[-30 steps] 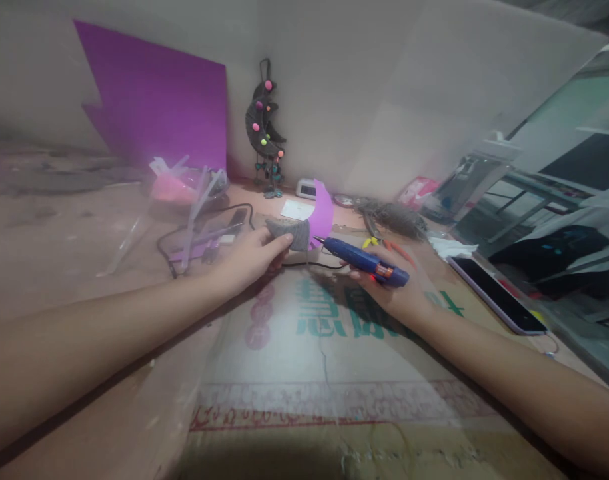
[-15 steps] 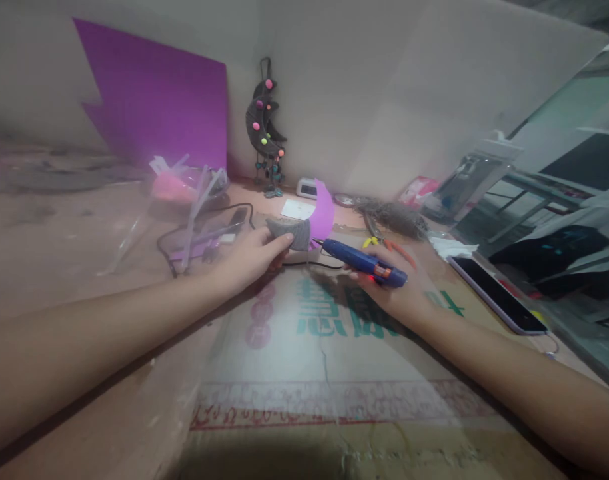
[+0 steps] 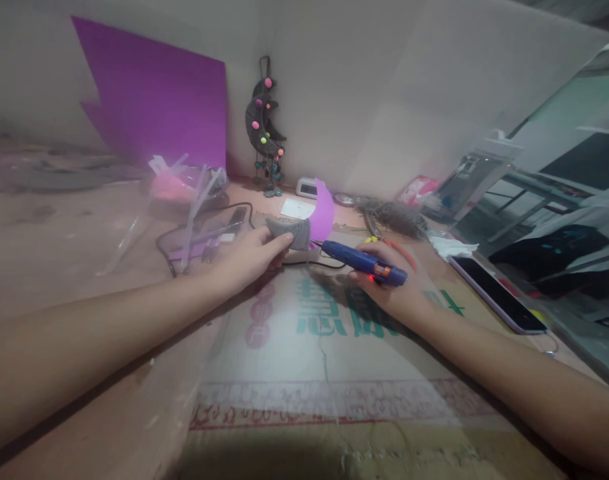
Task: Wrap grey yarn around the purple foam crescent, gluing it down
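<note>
My left hand [image 3: 265, 253] is closed on a crescent shape, its near part wrapped in grey yarn [image 3: 298, 235] and its far part bare purple card [image 3: 323, 212]. My right hand [image 3: 379, 267] grips a blue hot glue gun [image 3: 359, 260] with a small red light glowing below its body. The gun's nozzle points left, at the edge where the yarn wrapping meets the purple card. Whether the tip touches it, I cannot tell. Fingers of both hands are partly hidden behind what they hold.
A finished-looking dark moon ornament [image 3: 264, 127] with coloured dots leans on the wall beside purple sheets [image 3: 169, 100]. Glue sticks [image 3: 194, 213] lie left. Grey yarn [image 3: 397, 219] and orange-handled pliers [image 3: 402, 252] lie behind my right hand; a phone [image 3: 497, 293] rests at the right edge.
The glue gun's nozzle has shifted very slightly at the wrapped edge. My left hand and the crescent stay in nearly the same place.
</note>
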The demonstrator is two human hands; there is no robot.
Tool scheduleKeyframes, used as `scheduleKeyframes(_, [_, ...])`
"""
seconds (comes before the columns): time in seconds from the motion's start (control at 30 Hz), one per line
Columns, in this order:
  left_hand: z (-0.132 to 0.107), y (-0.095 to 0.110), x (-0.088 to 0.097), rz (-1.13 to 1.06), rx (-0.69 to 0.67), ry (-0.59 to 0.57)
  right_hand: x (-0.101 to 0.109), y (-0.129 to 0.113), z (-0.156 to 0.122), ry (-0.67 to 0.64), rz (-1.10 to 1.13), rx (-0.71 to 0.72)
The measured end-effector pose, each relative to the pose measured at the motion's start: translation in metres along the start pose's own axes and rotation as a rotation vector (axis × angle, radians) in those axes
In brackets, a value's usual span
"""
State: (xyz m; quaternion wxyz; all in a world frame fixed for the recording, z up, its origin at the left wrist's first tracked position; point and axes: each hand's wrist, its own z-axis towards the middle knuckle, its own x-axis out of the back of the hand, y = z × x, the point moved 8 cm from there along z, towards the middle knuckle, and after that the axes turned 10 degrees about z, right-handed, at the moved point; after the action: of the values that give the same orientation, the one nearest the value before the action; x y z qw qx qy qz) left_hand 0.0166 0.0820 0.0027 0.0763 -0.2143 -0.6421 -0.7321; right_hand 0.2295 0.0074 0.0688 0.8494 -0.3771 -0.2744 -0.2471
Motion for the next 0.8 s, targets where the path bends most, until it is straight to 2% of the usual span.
scheduleKeyframes(0.2, [-0.0020, 0.0019, -0.0017, -0.048, 0.018, -0.013, -0.0008, 0.0017, -0.0008, -0.019, -0.012, 0.013])
scheduleKeyframes(0.53, [-0.0016, 0.0037, -0.0004, 0.015, -0.010, -0.005, -0.0013, 0.0025, -0.0015, -0.020, -0.114, 0.055])
scheduleKeyframes(0.8, [0.0007, 0.0022, -0.0014, 0.021, -0.016, -0.011, -0.0025, 0.0035, -0.0019, -0.046, -0.105, 0.041])
